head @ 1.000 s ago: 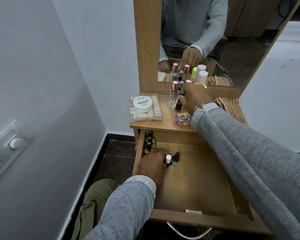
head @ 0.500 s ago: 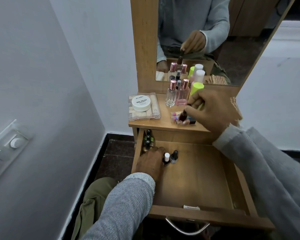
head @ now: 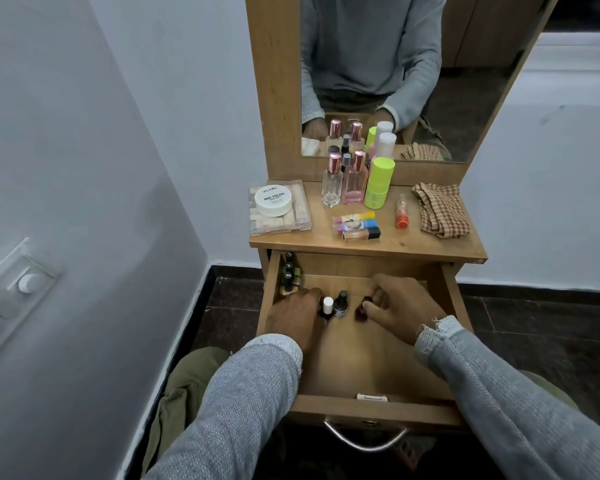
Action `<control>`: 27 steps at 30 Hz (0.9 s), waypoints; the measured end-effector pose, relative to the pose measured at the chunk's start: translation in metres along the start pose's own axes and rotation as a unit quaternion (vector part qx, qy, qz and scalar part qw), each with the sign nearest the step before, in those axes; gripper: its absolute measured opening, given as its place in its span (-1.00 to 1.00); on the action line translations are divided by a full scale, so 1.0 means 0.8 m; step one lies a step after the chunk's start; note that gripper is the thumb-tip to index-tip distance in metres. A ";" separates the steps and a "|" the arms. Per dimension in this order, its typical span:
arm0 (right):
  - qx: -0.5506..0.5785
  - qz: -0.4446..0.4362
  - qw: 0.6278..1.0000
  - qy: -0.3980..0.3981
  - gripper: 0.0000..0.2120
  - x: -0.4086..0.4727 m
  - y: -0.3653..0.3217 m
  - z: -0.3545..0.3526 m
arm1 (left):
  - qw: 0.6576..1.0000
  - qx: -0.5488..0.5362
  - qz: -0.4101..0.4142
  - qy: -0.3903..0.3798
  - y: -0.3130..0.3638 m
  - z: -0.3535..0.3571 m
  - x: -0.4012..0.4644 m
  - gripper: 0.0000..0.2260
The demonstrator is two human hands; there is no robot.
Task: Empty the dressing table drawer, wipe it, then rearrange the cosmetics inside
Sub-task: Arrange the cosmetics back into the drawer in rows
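Observation:
The wooden drawer is pulled out below the dressing table top. My right hand pinches a small dark red nail polish bottle standing on the drawer floor. My left hand rests in the drawer's left part, its fingers against a white-capped bottle; a black-capped bottle stands just right of it. Several small dark bottles line the drawer's back left corner. On the top stand perfume bottles, a neon yellow bottle and lip products.
A white nail polish remover jar sits on a clear box at the top's left. A checked cloth lies at the right, an orange tube beside it. The mirror rises behind. A wall stands close on the left.
My right hand came down from the table top into the drawer with the dark red bottle and set it on the floor beside the other two. My left hand stayed put.

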State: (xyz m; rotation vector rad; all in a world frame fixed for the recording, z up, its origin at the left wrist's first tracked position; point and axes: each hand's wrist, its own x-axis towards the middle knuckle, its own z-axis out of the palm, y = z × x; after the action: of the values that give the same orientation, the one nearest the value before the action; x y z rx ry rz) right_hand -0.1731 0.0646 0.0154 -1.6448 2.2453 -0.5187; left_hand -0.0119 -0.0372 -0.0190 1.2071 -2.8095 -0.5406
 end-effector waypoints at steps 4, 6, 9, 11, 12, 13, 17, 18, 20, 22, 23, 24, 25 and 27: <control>-0.006 -0.019 1.000 -0.024 -0.89 -0.009 -0.011 0.012 | 1.000 0.012 -0.006 -0.012 -0.001 0.000 0.002 -0.84; 0.010 -0.025 0.999 -0.031 -0.90 -0.012 -0.014 0.019 | 1.000 0.011 -0.013 -0.022 -0.001 0.002 0.003 -0.86; 0.048 -0.031 0.998 -0.040 -0.92 -0.013 -0.023 0.032 | 0.999 -0.010 -0.030 -0.037 -0.004 0.007 0.005 -0.85; 0.073 -0.039 0.996 -0.042 -0.92 -0.012 -0.031 0.039 | 0.998 -0.030 -0.040 -0.042 -0.006 0.009 0.005 -0.83; 0.085 -0.043 0.995 -0.042 -0.92 -0.011 -0.035 0.042 | 0.997 -0.042 -0.045 -0.045 -0.007 0.009 0.005 -0.83; 0.094 -0.044 0.994 -0.042 -0.92 -0.009 -0.038 0.045 | 0.996 -0.051 -0.049 -0.051 -0.007 0.008 0.004 -0.83; 0.125 -0.043 0.991 -0.026 -0.91 -0.004 -0.044 0.052 | 0.993 -0.072 -0.056 -0.081 -0.008 0.009 0.002 -0.80; 0.131 -0.043 0.990 -0.020 -0.90 -0.004 -0.043 0.054 | 0.992 -0.075 -0.058 -0.087 -0.009 0.008 0.001 -0.80; 0.146 -0.045 0.988 -0.018 -0.86 -0.004 -0.040 0.056 | 0.990 -0.087 -0.056 -0.097 -0.009 0.009 0.001 -0.78; 0.144 -0.047 0.988 -0.012 -0.83 -0.007 -0.034 0.056 | 0.989 -0.095 -0.055 -0.102 -0.009 0.012 0.001 -0.75; 0.134 -0.048 0.990 -0.002 -0.82 -0.008 -0.028 0.057 | 0.989 -0.096 -0.056 -0.103 -0.010 0.013 0.000 -0.74; 0.121 -0.048 0.991 0.013 -0.82 -0.009 -0.023 0.057 | 0.988 -0.096 -0.057 -0.103 -0.010 0.015 0.000 -0.73; 0.106 -0.042 0.993 0.026 -0.81 -0.009 -0.018 0.055 | 0.989 -0.096 -0.055 -0.102 -0.010 0.016 0.000 -0.72; 0.089 -0.018 0.995 0.048 -0.77 -0.008 -0.009 0.052 | 0.989 -0.093 -0.049 -0.101 -0.010 0.016 0.001 -0.68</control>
State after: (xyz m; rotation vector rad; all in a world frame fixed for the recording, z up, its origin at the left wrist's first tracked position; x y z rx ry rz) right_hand -0.1467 0.0643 -0.0181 -1.6030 2.1687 -0.7984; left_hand -0.0087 -0.0389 -0.0338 1.3260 -2.7883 -0.9611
